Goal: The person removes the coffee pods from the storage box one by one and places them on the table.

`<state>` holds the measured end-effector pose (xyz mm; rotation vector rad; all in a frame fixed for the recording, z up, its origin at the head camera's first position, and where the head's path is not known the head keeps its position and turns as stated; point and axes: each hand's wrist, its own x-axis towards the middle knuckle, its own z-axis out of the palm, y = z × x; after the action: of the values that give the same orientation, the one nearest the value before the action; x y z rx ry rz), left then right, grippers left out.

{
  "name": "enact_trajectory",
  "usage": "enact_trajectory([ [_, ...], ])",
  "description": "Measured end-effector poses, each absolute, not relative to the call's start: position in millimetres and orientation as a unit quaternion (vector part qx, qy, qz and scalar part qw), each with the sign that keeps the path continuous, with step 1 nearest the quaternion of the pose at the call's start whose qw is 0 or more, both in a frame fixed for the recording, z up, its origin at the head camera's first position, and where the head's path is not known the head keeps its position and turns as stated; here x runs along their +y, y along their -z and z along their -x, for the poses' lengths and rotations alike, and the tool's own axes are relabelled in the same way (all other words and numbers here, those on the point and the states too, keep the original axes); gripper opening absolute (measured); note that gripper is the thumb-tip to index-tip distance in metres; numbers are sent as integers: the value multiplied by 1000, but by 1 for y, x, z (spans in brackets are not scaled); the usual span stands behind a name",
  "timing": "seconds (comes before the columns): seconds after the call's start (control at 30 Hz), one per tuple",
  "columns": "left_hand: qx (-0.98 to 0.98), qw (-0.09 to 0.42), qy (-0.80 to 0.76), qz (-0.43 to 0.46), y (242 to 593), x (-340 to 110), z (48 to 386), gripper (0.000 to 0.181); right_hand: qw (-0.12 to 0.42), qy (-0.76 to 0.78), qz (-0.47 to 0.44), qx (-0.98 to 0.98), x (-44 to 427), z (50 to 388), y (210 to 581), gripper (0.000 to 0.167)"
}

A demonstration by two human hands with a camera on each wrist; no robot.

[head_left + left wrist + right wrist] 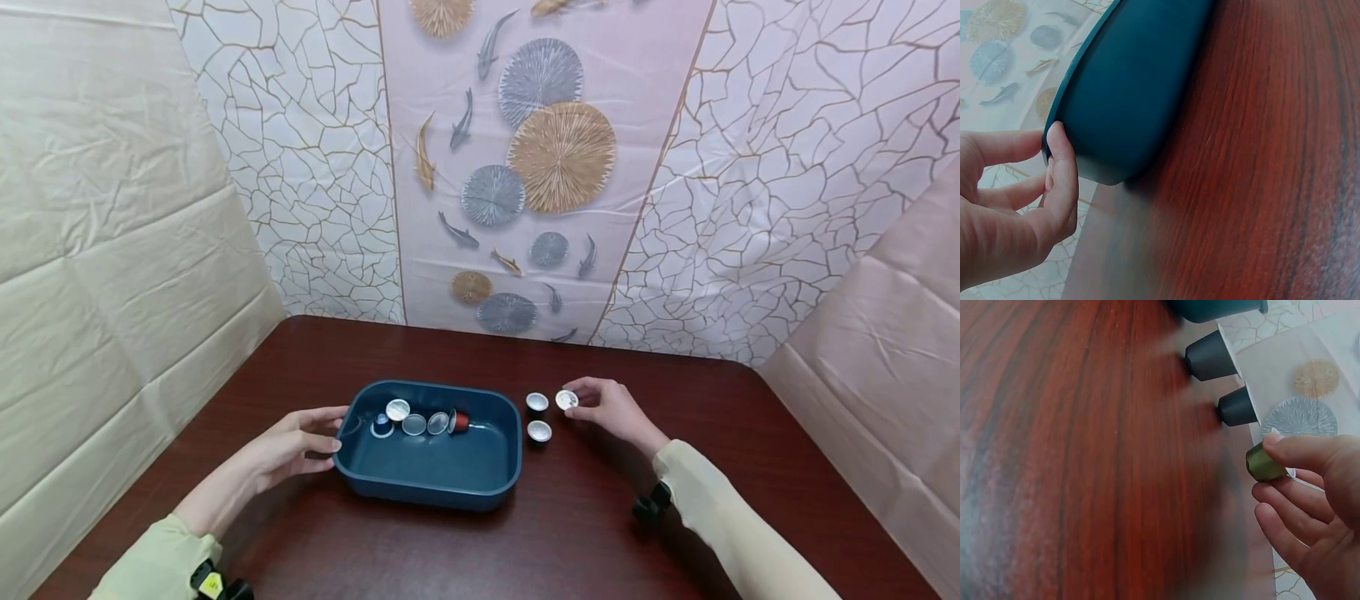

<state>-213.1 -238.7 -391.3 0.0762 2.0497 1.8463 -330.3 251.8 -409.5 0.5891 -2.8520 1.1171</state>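
In the head view, the left hand (296,442) is holding the left end of a blue tub (427,471), which is sitting on the dark brown surface (577,525). Inside, a white-lidded capsule (397,409), a blue capsule (382,424), two pale discs (413,424) and a red capsule (460,421) are lying close together, the red one resting on its side. Just right of the tub, two dark capsules (538,432) are standing lid up, and beside them the right hand (609,410) is pinching a green capsule (567,401), its silvery lid showing. In the left wrist view, bent fingers are gripping the tub's rim. In the right wrist view, thumb and fingers are pressing on the green capsule from opposite sides, while the dark capsules are standing between it and the tub; whether it is touching the surface is hard to tell.
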Motion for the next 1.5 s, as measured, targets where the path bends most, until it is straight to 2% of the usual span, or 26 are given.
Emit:
enact_trajectory([
  [0.6, 730, 190, -656, -25, 393, -239, 214, 68, -17, -350, -172, -921, 258, 325, 413, 33],
  [1.1, 730, 192, -655, -28, 391, -239, 214, 68, 7, -341, -171, -924, 263, 327, 417, 33],
  [1.5, 731, 192, -654, -27, 391, -239, 213, 68, 6, -344, -183, -921, 265, 327, 419, 35],
])
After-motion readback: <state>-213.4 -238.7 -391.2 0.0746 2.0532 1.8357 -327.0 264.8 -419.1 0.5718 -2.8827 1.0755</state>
